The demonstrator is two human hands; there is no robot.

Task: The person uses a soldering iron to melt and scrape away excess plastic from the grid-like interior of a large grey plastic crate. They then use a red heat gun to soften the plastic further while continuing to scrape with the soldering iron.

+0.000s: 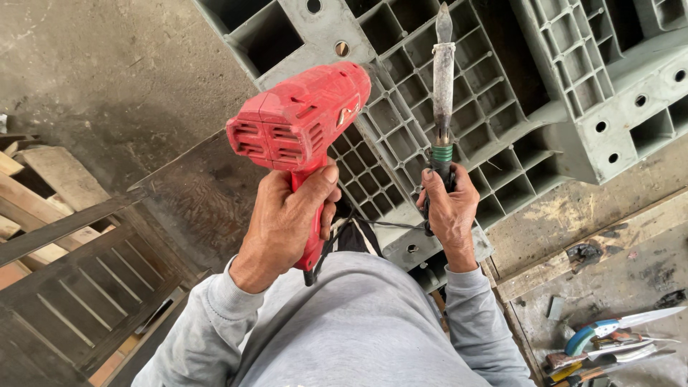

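Observation:
My left hand grips the handle of a red heat gun, its nozzle aimed at the grey plastic pallet standing ahead. My right hand holds a soldering-iron-like tool by its dark handle with a green collar. Its long grimy shaft and flat tip point up in front of the pallet's ribbed grid. A black cord hangs from the heat gun between my hands. Grey sleeves cover both arms.
Wooden pallets and slats lie at the left on the concrete floor. At the lower right, a dirty board carries knives and hand tools. The pallet's open cells fill the top of the view.

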